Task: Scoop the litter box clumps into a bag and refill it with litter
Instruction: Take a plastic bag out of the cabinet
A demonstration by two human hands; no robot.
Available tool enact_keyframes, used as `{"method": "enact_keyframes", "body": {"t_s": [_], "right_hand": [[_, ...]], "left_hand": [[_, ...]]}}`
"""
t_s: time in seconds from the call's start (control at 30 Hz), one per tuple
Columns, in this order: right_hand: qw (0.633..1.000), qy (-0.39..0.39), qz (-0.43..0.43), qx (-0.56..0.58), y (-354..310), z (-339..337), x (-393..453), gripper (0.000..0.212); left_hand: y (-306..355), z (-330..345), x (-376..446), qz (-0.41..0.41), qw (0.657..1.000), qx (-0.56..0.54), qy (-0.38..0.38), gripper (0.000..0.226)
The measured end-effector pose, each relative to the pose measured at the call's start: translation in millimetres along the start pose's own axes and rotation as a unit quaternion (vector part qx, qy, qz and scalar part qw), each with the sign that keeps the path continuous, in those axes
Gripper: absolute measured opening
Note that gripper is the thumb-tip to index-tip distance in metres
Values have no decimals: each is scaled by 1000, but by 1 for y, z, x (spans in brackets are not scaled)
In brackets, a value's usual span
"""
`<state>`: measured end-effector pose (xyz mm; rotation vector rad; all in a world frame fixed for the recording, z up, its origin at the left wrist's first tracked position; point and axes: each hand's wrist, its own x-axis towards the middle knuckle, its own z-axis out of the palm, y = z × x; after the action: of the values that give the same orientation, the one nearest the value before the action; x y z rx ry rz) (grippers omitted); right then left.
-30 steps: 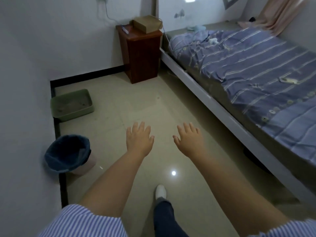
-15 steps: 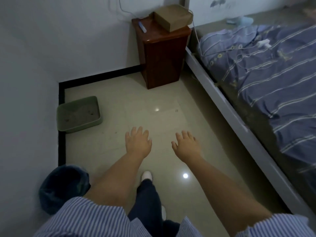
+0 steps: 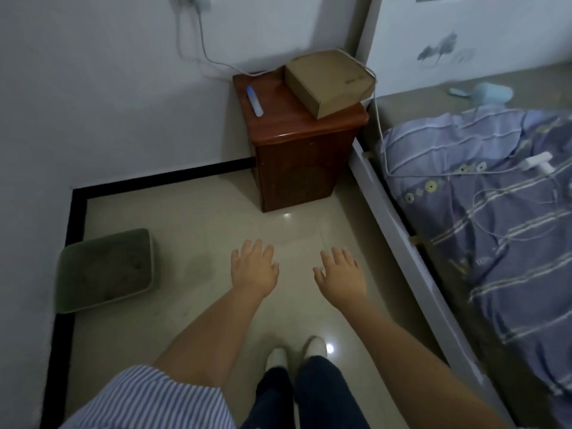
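**Head view: both hands out, empty, over the tile floor**

Head camera looks down at a person's left hand and right hand, both stretched forward palm-down above the glossy beige tile floor. Fingers on each are spread and relaxed, holding nothing and touching nothing. The green rectangular plastic litter box sits on the floor to the left of the hands, against the white wall in the corner; it is blurred, with grey litter inside. Ahead stands a reddish-brown wooden bedside cabinet, carrying a brown cardboard box and a blue-and-white pen-like stick. A bed with a purple striped quilt runs along the right. White shoes show below.
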<state>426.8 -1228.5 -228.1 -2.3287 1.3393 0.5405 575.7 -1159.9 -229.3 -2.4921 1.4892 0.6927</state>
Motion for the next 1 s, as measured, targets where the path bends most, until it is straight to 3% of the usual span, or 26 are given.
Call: {"method": "enact_keyframes", "body": {"t_s": [0.27, 0.57, 0.73, 0.87, 1.0], "right_hand": [[998, -49, -43, -20, 28, -38, 212, 54], [990, -88, -94, -53, 35, -3, 392, 55], [983, -107, -119, -85, 44, 21, 445, 54], [980, -110, -129, -106, 49, 25, 473, 54], [981, -99, -128, -103, 52, 22, 487, 54]], "left_hand": [[14, -11, 197, -71, 997, -34, -29, 51], [-2, 32, 391, -129, 977, -168, -22, 54], [-17, 60, 468, -191, 904, -377, 70, 64], [-19, 71, 499, -240, 807, -519, 146, 63], [-13, 65, 517, -279, 716, -618, 170, 56]]}}
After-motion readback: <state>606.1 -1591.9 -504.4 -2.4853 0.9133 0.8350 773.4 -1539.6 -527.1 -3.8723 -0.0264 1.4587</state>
